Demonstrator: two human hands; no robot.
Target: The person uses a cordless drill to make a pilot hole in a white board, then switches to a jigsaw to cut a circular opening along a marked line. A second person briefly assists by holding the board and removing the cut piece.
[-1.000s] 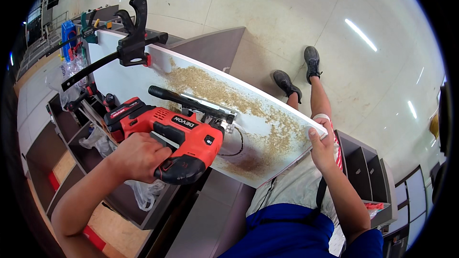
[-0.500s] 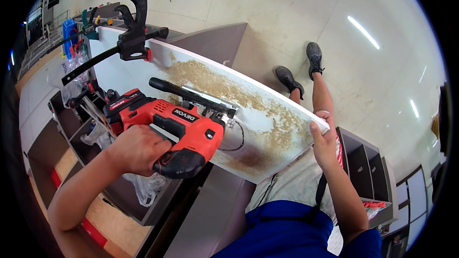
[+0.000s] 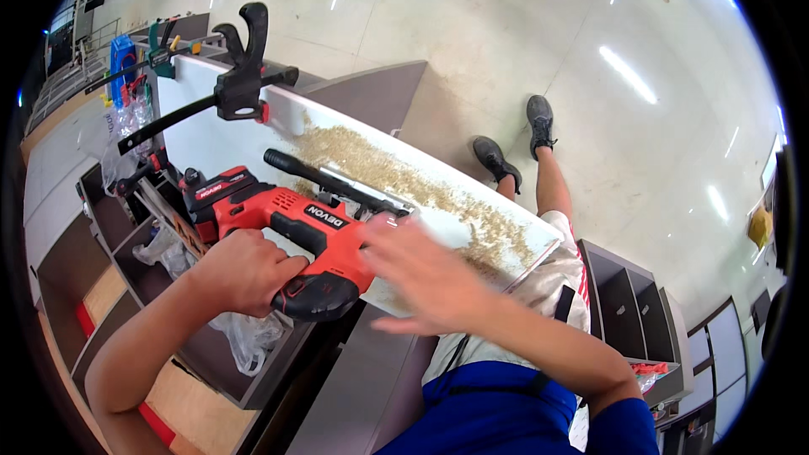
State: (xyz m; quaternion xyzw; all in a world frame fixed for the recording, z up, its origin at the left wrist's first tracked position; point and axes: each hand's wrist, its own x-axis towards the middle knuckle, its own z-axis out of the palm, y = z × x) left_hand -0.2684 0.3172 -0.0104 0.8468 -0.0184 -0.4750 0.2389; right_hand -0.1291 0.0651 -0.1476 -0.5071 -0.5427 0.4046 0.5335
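My left hand is wrapped round the handle of a red and black cordless jigsaw, which rests on a white board. The jigsaw's black rod-like part and metal base lie along the board's surface; its blade is hidden. Slightly blurred, my right hand is over the front end of the jigsaw with its fingers apart; whether the fingertips touch the tool I cannot tell. Sawdust is strewn over the board. A black bar clamp grips the board's far edge.
A second clamp, green and black, is at the board's far left end. Grey open cabinet boxes with clear plastic bags lie below left. Another grey shelf unit stands at the right. My shoes are on the pale floor.
My right hand has left the board's right corner and swung left to the front of the jigsaw. The left hand keeps its hold. A person's shoe has appeared at the top edge.
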